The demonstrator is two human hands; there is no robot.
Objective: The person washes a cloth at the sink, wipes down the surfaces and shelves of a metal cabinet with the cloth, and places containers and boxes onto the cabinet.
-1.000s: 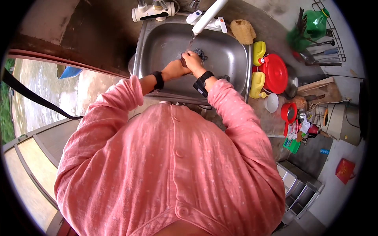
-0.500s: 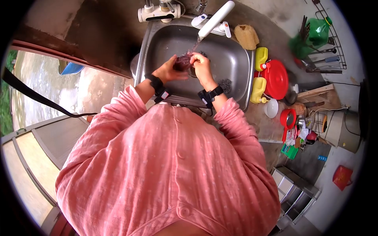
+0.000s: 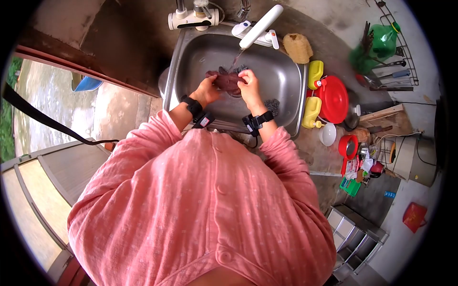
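Tub in blue, way out at 9 o'clock if you centre the clock on your maroon cloth. White tap unit sits up at 11, just behind the steel sink. Your left hand is between 8 and 9, thumb and fingers pinched on the cloth's left end. The cloth itself is held over the sink, bunched up, long axis mostly sideways with a bit of tilt: left end aims between 9 and 10, right end between 3 and 4. Can't tell if it touches the bottom.

The white spout is at 1 o'clock, water running down toward the cloth's top edge. Your right hand is at 3, fingertips and thumb clamped on the right end. Past that you've got a grey scourer at 4, a tan loofah at 2, a yellow jug just beyond 3, a white bowl near 4 and a round red lid-like thing at 3.
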